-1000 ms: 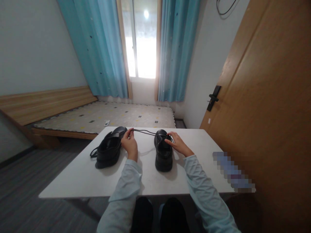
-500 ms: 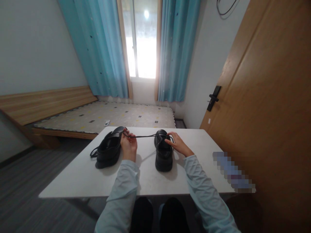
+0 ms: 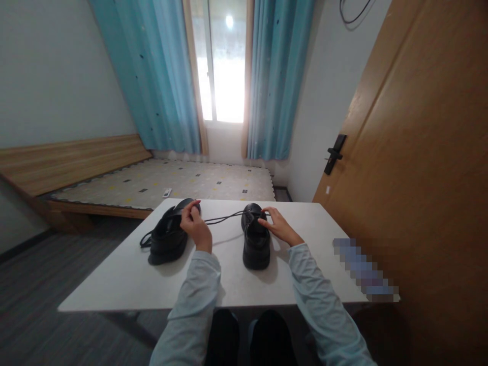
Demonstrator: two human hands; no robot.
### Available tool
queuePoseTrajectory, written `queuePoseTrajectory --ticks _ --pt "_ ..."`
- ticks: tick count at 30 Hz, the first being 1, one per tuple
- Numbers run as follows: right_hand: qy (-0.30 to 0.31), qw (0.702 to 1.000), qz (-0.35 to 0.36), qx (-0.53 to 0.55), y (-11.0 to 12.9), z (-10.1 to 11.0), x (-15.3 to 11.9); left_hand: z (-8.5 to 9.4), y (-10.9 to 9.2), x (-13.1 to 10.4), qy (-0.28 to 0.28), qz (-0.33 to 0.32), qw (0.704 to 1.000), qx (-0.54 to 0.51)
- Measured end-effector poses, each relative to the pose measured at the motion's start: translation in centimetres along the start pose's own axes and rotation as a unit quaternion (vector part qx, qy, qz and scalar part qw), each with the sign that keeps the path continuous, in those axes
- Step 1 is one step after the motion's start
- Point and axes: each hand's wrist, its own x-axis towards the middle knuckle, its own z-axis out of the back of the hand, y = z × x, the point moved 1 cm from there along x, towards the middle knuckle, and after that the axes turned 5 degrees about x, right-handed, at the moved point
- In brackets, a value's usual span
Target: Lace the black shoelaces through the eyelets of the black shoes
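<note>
Two black shoes stand on a white table (image 3: 125,284). The left shoe (image 3: 168,244) lies at a slant, with a loop of lace sticking out at its left. My left hand (image 3: 195,226) is over that shoe's right side, fingers curled together; what they hold is too small to make out. A black lace (image 3: 224,217) stretches from beside this hand to the right shoe (image 3: 256,249). At the right shoe's opening is my right hand (image 3: 280,227), thumb and forefinger apart around the lace area, touching the shoe's upper right side.
A blurred bluish item (image 3: 364,269) lies along the table's right edge. Beyond the table is a bed (image 3: 202,180) with a small white object (image 3: 166,192) on it. A wooden door (image 3: 412,152) stands at the right.
My left hand has shifted slightly left and turned, its fingers now curled over the left shoe. The lace between the shoes hangs looser and lower at its left end.
</note>
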Motion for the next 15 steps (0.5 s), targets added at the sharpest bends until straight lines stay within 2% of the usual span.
queuePoseTrajectory --ticks 3,8,12,15 --pt "-0.003 1.0 -0.003 0.001 0.1 0.0 0.0 0.7 -0.8 -0.3 -0.081 -0.064 0.993 0.053" --pt "-0.001 1.0 -0.012 0.015 0.5 0.2 -0.1 1.3 -1.2 -0.7 -0.116 -0.107 0.972 0.174" --pt "0.02 0.998 -0.02 0.061 0.9 0.4 -0.1 1.2 -0.8 -0.7 -0.079 -0.154 0.962 0.209" --pt "0.028 0.994 -0.017 0.1 1.0 0.3 -0.1 0.5 -0.7 -0.8 0.017 -0.188 0.946 0.263"
